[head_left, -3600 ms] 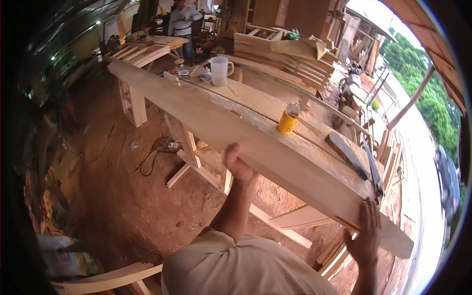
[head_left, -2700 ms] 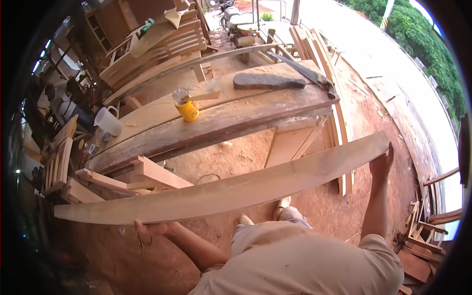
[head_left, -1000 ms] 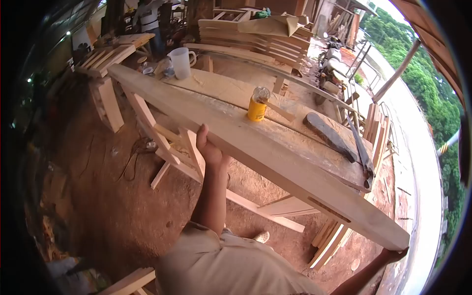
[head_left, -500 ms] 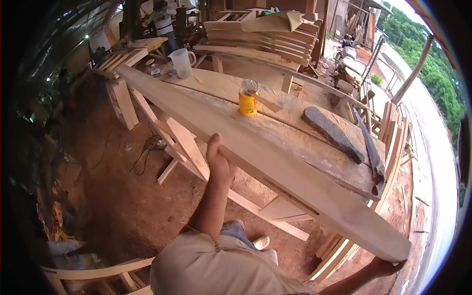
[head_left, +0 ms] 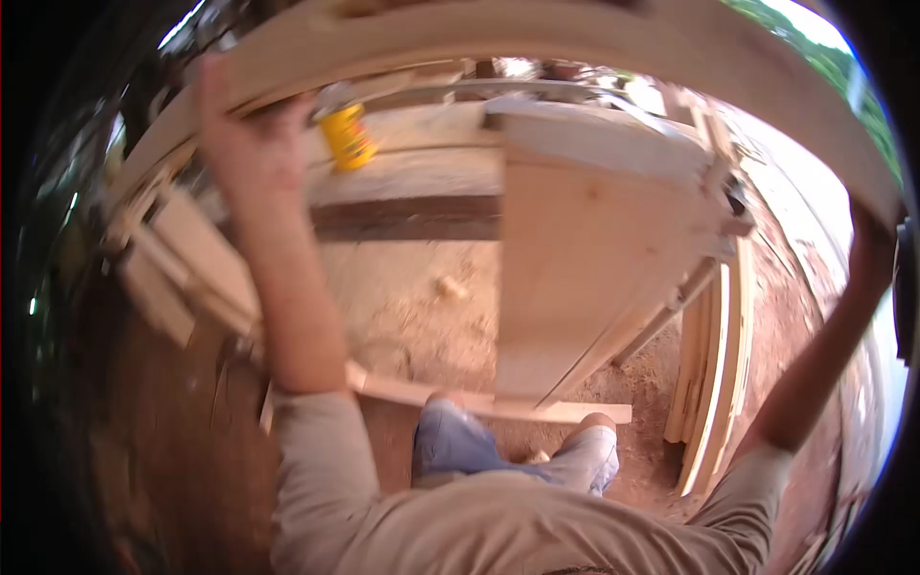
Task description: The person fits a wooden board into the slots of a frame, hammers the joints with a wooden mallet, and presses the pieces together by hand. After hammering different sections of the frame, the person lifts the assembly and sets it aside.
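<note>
A worker holds a long timber (head_left: 498, 34) across the top of the frame, its span bowed in view from the left edge to the upper right, above the counter (head_left: 422, 177). The left hand (head_left: 254, 144), at upper left and blurred, grips the piece along its lower edge, thumb up against the near face. The right hand (head_left: 869, 240), at far right, meets the underside of the other end; it is too shadowed to tell how its fingers are closed.

Beneath the timber, a yellow tin (head_left: 347, 137) stands on the counter at upper left of centre. A broad pale panel (head_left: 585, 268) fills the centre right, near a bundle of narrow boards (head_left: 714, 355) in the right of the frame.

From where I stand, the step in hand looks to be handling the timber while it is held aloft. The next move, in my judgement, calls for both ends to travel together, with the near edge kept clear of the tin.
</note>
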### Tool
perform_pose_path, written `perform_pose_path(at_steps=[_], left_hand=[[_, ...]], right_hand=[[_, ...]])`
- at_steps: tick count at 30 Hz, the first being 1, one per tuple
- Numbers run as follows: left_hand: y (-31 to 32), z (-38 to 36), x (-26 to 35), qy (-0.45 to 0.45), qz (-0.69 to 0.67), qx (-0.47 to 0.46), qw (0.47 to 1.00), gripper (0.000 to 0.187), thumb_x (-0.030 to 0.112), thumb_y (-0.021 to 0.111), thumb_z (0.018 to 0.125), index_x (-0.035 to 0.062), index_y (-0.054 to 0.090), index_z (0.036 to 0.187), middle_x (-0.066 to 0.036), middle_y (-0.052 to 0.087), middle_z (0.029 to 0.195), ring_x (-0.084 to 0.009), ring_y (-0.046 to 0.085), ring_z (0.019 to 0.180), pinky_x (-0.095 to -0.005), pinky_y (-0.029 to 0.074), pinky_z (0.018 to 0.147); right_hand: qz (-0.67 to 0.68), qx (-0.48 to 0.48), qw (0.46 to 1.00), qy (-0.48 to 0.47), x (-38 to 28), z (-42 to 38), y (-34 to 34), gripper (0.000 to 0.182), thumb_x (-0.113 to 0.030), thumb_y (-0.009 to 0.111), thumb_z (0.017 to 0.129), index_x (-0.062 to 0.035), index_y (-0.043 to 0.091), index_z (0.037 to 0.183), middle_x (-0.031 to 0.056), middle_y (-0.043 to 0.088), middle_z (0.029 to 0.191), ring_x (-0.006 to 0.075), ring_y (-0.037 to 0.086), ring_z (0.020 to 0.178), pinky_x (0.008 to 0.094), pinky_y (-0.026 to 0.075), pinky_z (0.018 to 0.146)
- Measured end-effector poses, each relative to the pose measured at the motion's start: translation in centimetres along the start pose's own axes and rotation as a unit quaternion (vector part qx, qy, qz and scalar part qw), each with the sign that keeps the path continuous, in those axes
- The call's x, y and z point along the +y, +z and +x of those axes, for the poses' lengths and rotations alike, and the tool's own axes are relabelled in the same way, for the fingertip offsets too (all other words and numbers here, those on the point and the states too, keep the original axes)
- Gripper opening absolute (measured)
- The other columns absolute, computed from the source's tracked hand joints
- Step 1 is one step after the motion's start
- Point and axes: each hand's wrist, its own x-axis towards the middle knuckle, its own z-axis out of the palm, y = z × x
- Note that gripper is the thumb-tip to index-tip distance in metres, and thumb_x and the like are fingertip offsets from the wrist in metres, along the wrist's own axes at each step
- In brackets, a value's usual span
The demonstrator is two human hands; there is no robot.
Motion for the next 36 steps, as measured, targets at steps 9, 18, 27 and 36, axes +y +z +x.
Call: perform_pose_path(at_steps=[9, 18, 27, 36], left_hand=[[1.3, -1.7, 0.6, -0.024, -0.079, 0.002, 0.997, 0.040, 0.027, 0.071, 0.084, 0.0078, 0.058, 0.117, -0.013, 0.058, 0.118, -0.0318, 0.054, 0.107, -0.0501, 0.044, 0.084], [1.1, -2.6, 1.2, -0.033, -0.058, -0.044, 0.997, 0.048, 0.035, 0.069, 0.085, 0.0081, 0.055, 0.122, -0.012, 0.055, 0.121, -0.0296, 0.050, 0.113, -0.0491, 0.043, 0.086], [-7.1, 4.8, 3.9, 0.057, -0.197, 0.007, 0.979, 0.053, 0.038, 0.061, 0.088, 0.0074, 0.048, 0.129, -0.016, 0.048, 0.133, -0.0379, 0.045, 0.124, -0.0660, 0.032, 0.096], [-3.2, 5.7, 3.7, 0.044, -0.126, -0.031, 0.991, 0.043, 0.035, 0.065, 0.088, 0.0090, 0.054, 0.121, -0.010, 0.058, 0.120, -0.0293, 0.053, 0.113, -0.0527, 0.041, 0.090]], right_hand=[[0.417, 0.212, 0.883, -0.022, -13.3, -1.6, -4.3, 0.042, 0.004, 0.070, 0.073, -0.0054, 0.056, 0.112, 0.0059, 0.061, 0.103, 0.0145, 0.057, 0.095, 0.0303, 0.049, 0.078], [0.808, 0.124, 0.573, 0.063, -11.5, -1.2, -3.9, 0.042, -0.041, 0.050, 0.094, -0.0107, 0.050, 0.123, 0.0096, 0.057, 0.110, 0.0241, 0.058, 0.101, 0.0408, 0.052, 0.082], [0.766, 0.189, 0.559, 0.256, -10.9, 1.3, -4.8, 0.044, -0.043, 0.044, 0.096, -0.0083, 0.049, 0.122, 0.0129, 0.057, 0.114, 0.0276, 0.059, 0.101, 0.0456, 0.053, 0.080], [0.766, 0.241, 0.507, 0.314, -9.3, 0.5, -2.6, 0.058, -0.037, 0.063, 0.091, 0.0042, 0.043, 0.126, 0.0253, 0.054, 0.115, 0.0383, 0.060, 0.103, 0.0454, 0.053, 0.092]])
